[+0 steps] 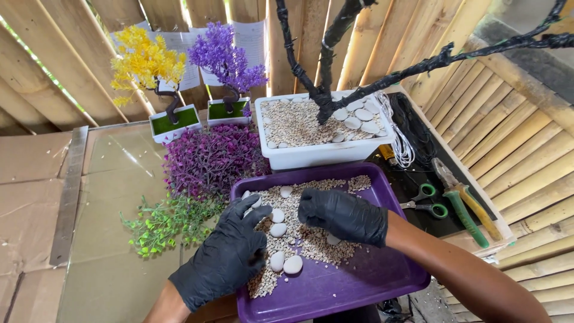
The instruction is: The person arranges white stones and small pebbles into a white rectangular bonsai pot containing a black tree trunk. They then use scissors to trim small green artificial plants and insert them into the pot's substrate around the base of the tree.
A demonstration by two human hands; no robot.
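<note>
Both gloved hands rest on the gravel (311, 239) in the purple tray (359, 281): left hand (230, 254) spread and released, right hand (342, 215) curled loosely over pebbles, whether grasping cannot be told. Bare tray lies toward its near right edge; a white planter (323, 152) abuts the far rim, purple foliage (209, 158) crowds the left, scissors (427, 200) and pliers (466, 206) lie right

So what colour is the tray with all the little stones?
Purple. The tray shows clearly in the head view.

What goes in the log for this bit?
left hand: open on gravel | right hand: on gravel | purple tray | white pebbles
</note>
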